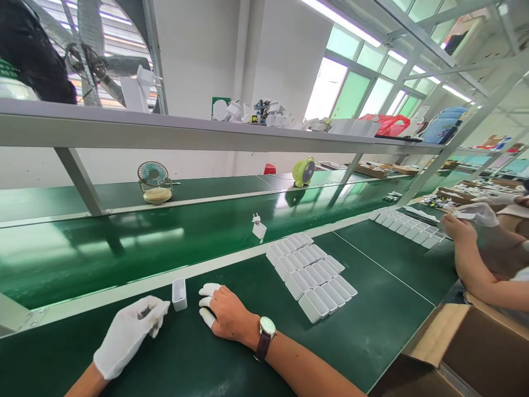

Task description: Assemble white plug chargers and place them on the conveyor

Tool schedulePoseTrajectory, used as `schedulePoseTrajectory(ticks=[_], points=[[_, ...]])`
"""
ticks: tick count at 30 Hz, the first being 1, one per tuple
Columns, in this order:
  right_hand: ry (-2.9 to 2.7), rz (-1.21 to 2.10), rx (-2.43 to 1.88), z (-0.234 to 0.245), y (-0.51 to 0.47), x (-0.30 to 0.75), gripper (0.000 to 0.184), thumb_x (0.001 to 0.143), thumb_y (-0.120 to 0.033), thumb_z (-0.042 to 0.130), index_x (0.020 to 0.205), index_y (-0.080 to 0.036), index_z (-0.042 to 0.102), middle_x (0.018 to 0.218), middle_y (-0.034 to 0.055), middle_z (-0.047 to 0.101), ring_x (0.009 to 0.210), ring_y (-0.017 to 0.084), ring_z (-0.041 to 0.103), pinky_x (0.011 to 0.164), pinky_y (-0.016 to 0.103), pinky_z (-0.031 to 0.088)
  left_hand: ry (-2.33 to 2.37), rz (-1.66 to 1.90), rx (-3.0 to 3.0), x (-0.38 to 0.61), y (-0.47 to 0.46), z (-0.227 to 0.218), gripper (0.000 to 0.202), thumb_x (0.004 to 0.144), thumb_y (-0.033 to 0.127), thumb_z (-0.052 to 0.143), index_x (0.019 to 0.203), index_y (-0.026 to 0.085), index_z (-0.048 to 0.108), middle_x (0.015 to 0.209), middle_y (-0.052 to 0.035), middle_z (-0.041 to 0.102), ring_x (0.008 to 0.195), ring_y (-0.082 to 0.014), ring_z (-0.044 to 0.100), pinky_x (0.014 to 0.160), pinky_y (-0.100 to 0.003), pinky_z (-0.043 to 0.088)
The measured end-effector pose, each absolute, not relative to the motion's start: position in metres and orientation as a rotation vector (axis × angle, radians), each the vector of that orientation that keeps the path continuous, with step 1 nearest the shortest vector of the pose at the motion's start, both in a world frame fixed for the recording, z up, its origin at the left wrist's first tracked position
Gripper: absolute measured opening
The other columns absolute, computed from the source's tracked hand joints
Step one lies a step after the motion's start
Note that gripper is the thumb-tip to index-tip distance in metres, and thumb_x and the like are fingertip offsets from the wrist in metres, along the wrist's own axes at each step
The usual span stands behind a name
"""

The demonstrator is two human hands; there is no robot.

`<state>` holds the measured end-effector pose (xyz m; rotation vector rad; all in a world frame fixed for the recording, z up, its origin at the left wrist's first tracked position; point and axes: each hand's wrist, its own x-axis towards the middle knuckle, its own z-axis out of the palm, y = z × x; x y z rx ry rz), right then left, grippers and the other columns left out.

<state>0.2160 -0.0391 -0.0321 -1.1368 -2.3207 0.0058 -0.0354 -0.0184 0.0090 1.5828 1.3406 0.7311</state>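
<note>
A small white open-topped plastic case (pixel 179 294) stands alone on the green mat, between my two hands. My left hand (pixel 131 330) wears a white glove and is just left of the case. Its thumb and fingers are pinched together; whatever they may hold cannot be made out. To the right of the case, my right hand (pixel 225 311) rests on the mat with white finger cots on its fingertips. Its fingers are apart with nothing in them. Several similar white cases (pixel 312 275) sit in tight rows further right.
A green conveyor belt (pixel 215 220) runs behind the white edge strip, carrying a white case with a plug (pixel 259 226). Beyond it are two small fans, one teal (pixel 152 173), one lime (pixel 303 172). A shelf (pixel 231 135) crosses above. At right are a co-worker's hands (pixel 460 226) and a cardboard box (pixel 475 336).
</note>
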Motion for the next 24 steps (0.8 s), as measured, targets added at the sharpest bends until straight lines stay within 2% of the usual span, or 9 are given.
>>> schedulePoseTrajectory(ticks=[3, 9, 16, 20, 24], points=[[-2.313, -0.004, -1.139, -0.033, -0.039, 0.216, 0.015, 0.093, -0.022, 0.058, 0.104, -0.018, 0.067, 0.123, 0.0099, 0.069, 0.117, 0.023, 0.062, 0.095, 0.034, 0.051, 1.394, 0.864, 1.534, -0.044, -0.004, -0.005, 0.047, 0.08, 0.065, 0.058, 0.062, 0.021, 0.054, 0.054, 0.0024, 0.052, 0.057, -0.0166, 0.048, 0.064, -0.028, 0.042], [-2.316, 0.012, -1.154, -0.04, -0.036, 0.216, 0.017, 0.093, -0.025, 0.058, 0.104, -0.017, 0.068, 0.119, 0.0105, 0.07, 0.114, 0.023, 0.063, 0.098, 0.034, 0.048, 1.312, 0.964, 1.376, -0.05, 0.011, -0.024, 0.053, 0.078, 0.071, 0.055, 0.057, 0.023, 0.047, 0.051, 0.0003, 0.049, 0.051, -0.0164, 0.042, 0.053, -0.029, 0.038], [-2.293, 0.103, -1.181, -0.041, -0.036, 0.219, 0.021, 0.093, -0.026, 0.056, 0.108, -0.019, 0.069, 0.121, 0.0096, 0.07, 0.114, 0.024, 0.063, 0.104, 0.036, 0.044, 1.219, 0.983, 1.168, -0.052, 0.023, -0.05, 0.044, 0.069, 0.064, 0.069, 0.062, 0.022, 0.056, 0.054, 0.0013, 0.055, 0.051, -0.0163, 0.046, 0.054, -0.028, 0.044], [-2.314, 0.124, -1.186, -0.049, -0.029, 0.221, 0.022, 0.09, -0.025, 0.061, 0.11, -0.02, 0.069, 0.123, 0.0097, 0.069, 0.113, 0.025, 0.064, 0.101, 0.035, 0.047, 1.163, 1.026, 1.112, -0.05, 0.028, -0.056, 0.041, 0.066, 0.061, 0.073, 0.063, 0.023, 0.058, 0.055, 0.0015, 0.056, 0.049, -0.0164, 0.048, 0.052, -0.029, 0.046], [-2.302, 0.141, -1.204, -0.047, -0.028, 0.221, 0.024, 0.088, -0.022, 0.064, 0.111, -0.022, 0.069, 0.121, 0.0091, 0.07, 0.112, 0.025, 0.065, 0.099, 0.034, 0.05, 1.149, 1.015, 1.069, -0.046, 0.028, -0.05, 0.046, 0.057, 0.062, 0.078, 0.06, 0.022, 0.058, 0.053, 0.0011, 0.056, 0.048, -0.0167, 0.049, 0.05, -0.03, 0.046]])
